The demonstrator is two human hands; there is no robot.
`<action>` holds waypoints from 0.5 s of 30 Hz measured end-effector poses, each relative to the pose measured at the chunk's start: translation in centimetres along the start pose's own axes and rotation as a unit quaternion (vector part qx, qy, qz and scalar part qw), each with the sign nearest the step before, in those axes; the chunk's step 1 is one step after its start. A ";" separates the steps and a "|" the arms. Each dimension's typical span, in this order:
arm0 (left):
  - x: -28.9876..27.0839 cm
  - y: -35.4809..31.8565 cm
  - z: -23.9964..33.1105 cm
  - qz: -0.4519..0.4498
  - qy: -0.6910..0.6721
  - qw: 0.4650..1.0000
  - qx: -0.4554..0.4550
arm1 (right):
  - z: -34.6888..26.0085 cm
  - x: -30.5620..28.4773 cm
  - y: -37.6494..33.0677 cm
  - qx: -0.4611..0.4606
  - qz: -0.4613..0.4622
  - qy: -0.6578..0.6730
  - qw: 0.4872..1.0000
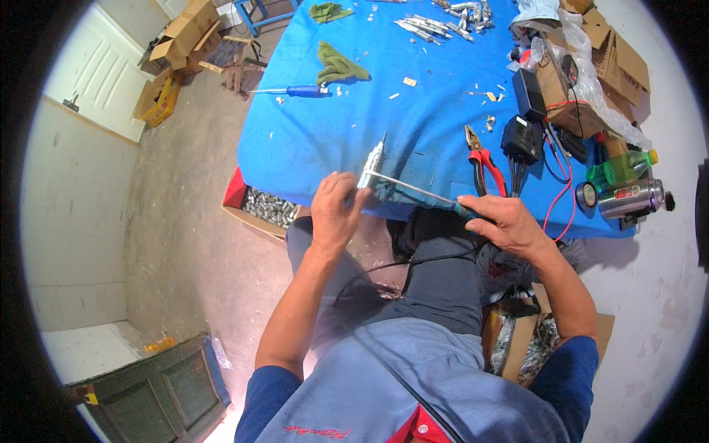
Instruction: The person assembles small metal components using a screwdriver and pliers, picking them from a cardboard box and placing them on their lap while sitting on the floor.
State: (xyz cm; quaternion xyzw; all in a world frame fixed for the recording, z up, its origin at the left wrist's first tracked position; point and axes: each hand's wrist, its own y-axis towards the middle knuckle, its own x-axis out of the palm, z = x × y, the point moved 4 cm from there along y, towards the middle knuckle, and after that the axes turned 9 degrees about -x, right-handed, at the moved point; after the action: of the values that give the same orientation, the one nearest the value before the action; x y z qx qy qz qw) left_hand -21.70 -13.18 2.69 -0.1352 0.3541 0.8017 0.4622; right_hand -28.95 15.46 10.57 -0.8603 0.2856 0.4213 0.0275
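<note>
Closed around the lower end of a silver, spindle-shaped metal piece [371,166] is my left hand [337,210]. The piece tilts up and away over the near edge of the table, its thin tip pointing to the far side. My right hand [508,221] grips the dark handle of a screwdriver [415,189]. Its long steel shaft runs leftward, and the end meets the side of the metal piece near my left fingers. Whether the tip sits in a gap there is too small to tell. Pliers [484,162] with red and black handles lie beyond my right hand.
The blue-covered table [436,111] bears a blue-handled screwdriver [303,91], green cloths [340,64] and several similar metal pieces [432,28]. Black boxes with wires [521,139], a green bottle [620,170] and a steel flask [631,199] stand right. A box of metal parts [269,208] is below left.
</note>
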 end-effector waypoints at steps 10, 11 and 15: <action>-0.6 0.3 0.0 -0.047 0.009 0.998 -0.028 | -0.8 -0.4 0.6 0.006 -0.034 0.002 0.999; -0.6 0.3 -0.1 -0.047 0.011 0.998 -0.031 | -0.5 -0.1 0.4 0.005 -0.030 0.007 1.000; -0.7 0.4 -0.4 -0.064 -0.001 0.997 -0.043 | 0.1 0.4 0.2 0.031 -0.034 0.040 0.998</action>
State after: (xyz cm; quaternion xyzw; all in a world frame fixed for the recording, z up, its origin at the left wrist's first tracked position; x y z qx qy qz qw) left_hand -21.72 -14.09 2.99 -0.1761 0.3092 0.7854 0.5065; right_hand -28.98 15.12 10.27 -0.8845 0.2703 0.3759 0.0568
